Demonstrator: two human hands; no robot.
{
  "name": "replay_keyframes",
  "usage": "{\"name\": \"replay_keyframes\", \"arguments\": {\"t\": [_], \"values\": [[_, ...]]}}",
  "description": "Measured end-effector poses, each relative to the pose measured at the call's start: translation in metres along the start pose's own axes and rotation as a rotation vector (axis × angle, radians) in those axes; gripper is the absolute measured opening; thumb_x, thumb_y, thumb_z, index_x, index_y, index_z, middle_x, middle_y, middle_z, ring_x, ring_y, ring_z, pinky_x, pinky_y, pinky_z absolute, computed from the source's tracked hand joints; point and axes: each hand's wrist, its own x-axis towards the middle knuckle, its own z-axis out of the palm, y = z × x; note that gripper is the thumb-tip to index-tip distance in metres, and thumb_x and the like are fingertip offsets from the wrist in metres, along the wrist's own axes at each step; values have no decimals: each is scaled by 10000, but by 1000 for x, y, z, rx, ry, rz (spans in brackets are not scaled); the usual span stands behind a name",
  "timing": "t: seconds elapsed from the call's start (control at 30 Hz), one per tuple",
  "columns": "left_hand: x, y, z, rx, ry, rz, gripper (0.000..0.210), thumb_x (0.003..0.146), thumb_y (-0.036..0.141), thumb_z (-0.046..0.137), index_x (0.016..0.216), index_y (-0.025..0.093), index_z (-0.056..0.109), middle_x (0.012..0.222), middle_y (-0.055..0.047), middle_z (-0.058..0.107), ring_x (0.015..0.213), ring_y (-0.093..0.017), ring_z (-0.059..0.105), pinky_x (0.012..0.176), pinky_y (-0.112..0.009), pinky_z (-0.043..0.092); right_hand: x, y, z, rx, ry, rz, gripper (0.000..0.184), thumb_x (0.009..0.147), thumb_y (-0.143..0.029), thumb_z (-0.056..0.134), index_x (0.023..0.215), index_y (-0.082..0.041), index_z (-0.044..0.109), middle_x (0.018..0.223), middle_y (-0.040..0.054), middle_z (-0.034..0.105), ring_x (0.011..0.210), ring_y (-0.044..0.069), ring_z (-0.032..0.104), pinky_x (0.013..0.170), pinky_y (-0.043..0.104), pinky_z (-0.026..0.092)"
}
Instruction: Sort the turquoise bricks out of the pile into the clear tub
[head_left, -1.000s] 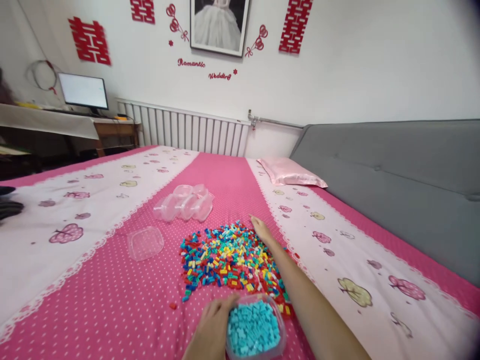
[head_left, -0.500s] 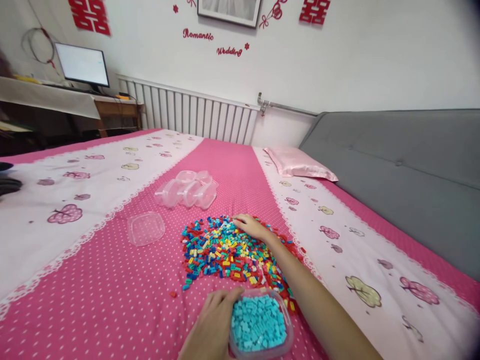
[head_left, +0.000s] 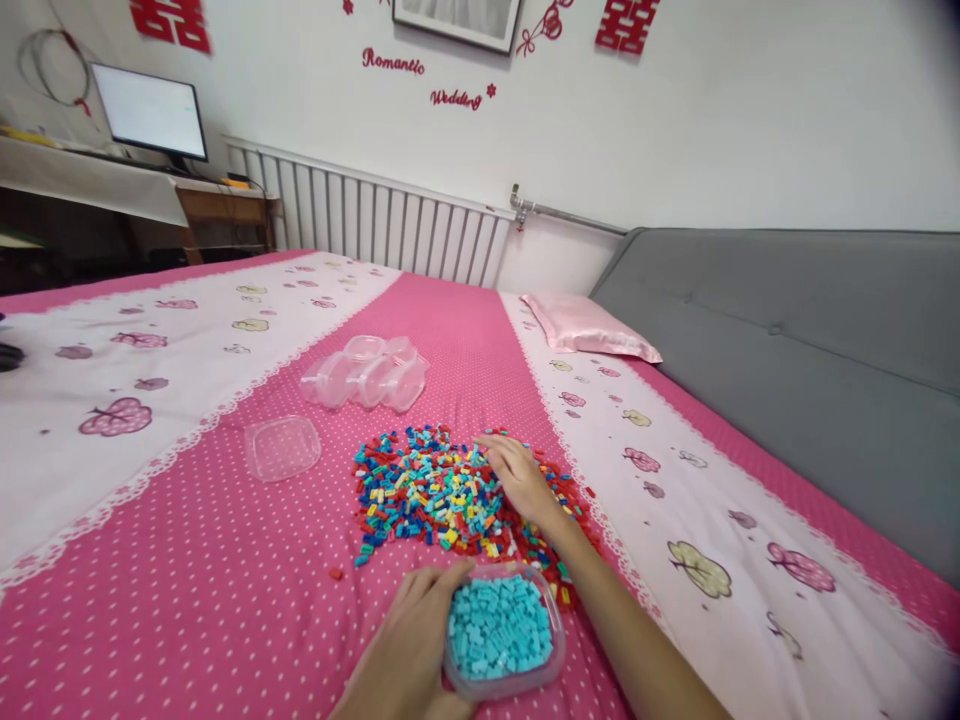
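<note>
My left hand (head_left: pixel 417 632) grips the left side of a clear plastic container (head_left: pixel 556 655) on the bed, with thumb and fingers at its rim. Small turquoise building blocks (head_left: pixel 499 628) fill the container. Beyond it spreads a loose pile of mixed building blocks (head_left: pixel 420 500) in red, blue, yellow, white and turquoise. On the pile's upper right part lies my right hand (head_left: pixel 523 482), its fingers stretched out over the blocks. Whether any block is under those fingertips is hidden.
A clear lid (head_left: pixel 282 448) lies flat left of the pile. Several clear containers (head_left: pixel 367 375) stand together behind it. One red block (head_left: pixel 335 574) sits apart on the pink bedspread (head_left: pixel 247 600). Farther back are a pink pillow (head_left: pixel 592 328) and a grey headboard (head_left: pixel 787 300).
My right hand has shifted slightly over the pile, its fingers turned more flat across the blocks. My left hand still holds the container. The whole view has moved a little.
</note>
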Motion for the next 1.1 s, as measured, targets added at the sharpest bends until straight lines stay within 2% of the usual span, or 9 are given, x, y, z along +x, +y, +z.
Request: {"name": "replay_keyframes", "arguments": {"t": [0.2, 0.33, 0.5, 0.57, 0.63, 0.7, 0.77, 0.97, 1.1], "values": [[0, -4, 5, -33, 10, -20, 920, 660, 179, 747, 1460, 306, 310, 1287, -109, 585, 1166, -335, 582, 979, -479, 530, 2, -18, 20, -88, -148, -62, 451, 926, -488, 655, 1362, -377, 629, 1467, 27, 599, 1395, 253, 495, 1201, 512, 294], [-2, -12, 12, -37, 28, -11, 927, 657, 214, 758, 1466, 312, 317, 1234, -103, 599, 1116, -338, 599, 930, -470, 542, -5, -6, 20, -141, -134, -19, 405, 1007, -412, 547, 1402, -338, 600, 1464, 49, 601, 1394, 240, 494, 1191, 497, 320], [-4, -11, 11, -20, 23, -22, 941, 666, 237, 783, 1474, 327, 309, 1238, -90, 602, 1112, -325, 603, 927, -458, 550, -12, 17, 9, -180, -87, 52, 416, 1054, -344, 444, 1450, -285, 556, 1511, 99, 548, 1443, 282, 435, 1197, 600, 266], [-3, -6, 7, -15, 22, -21, 938, 672, 233, 794, 1471, 324, 312, 1246, -92, 605, 1119, -320, 605, 937, -455, 551, -14, 15, 6, -173, -77, 48, 452, 1064, -356, 415, 1498, -261, 498, 1567, 126, 473, 1478, 303, 376, 1195, 631, 240], [-2, -2, 3, -8, 14, -20, 926, 677, 243, 808, 1465, 318, 328, 1245, -93, 614, 1114, -318, 609, 944, -457, 551, -14, 7, 5, -148, -111, -14, 476, 1061, -412, 427, 1526, -311, 447, 1609, 86, 418, 1505, 285, 329, 1215, 603, 223], [-1, 2, 0, -4, -2, -29, 895, 694, 267, 812, 1460, 313, 351, 1255, -93, 619, 1115, -317, 610, 948, -460, 551, -16, -2, 4, -114, -187, -113, 458, 1040, -465, 482, 1494, -413, 466, 1599, -6, 442, 1499, 227, 344, 1237, 511, 235], [0, 4, -2, -10, -9, -41, 847, 718, 291, 802, 1450, 307, 375, 1258, -94, 624, 1110, -313, 612, 938, -458, 556, -17, -5, 4, -96, -240, -167, 437, 1017, -477, 536, 1452, -457, 505, 1580, -53, 467, 1474, 193, 385, 1238, 449, 252], [1, 9, -5, -26, -29, -34, 831, 754, 292, 772, 1459, 319, 333, 1232, -93, 611, 1087, -307, 612, 901, -449, 562, -23, 13, 0, -133, -151, -25, 410, 1019, -376, 546, 1412, -273, 598, 1474, 84, 576, 1386, 276, 469, 1166, 505, 342], [1, 12, -6, -43, -34, -67, 853, 730, 254, 776, 1452, 324, 328, 1218, -80, 600, 1100, -305, 604, 911, -440, 555, -24, 17, -5, -135, -58, 23, 311, 998, -295, 566, 1276, -235, 693, 1307, 88, 666, 1240, 261, 565, 1094, 446, 411]]}}
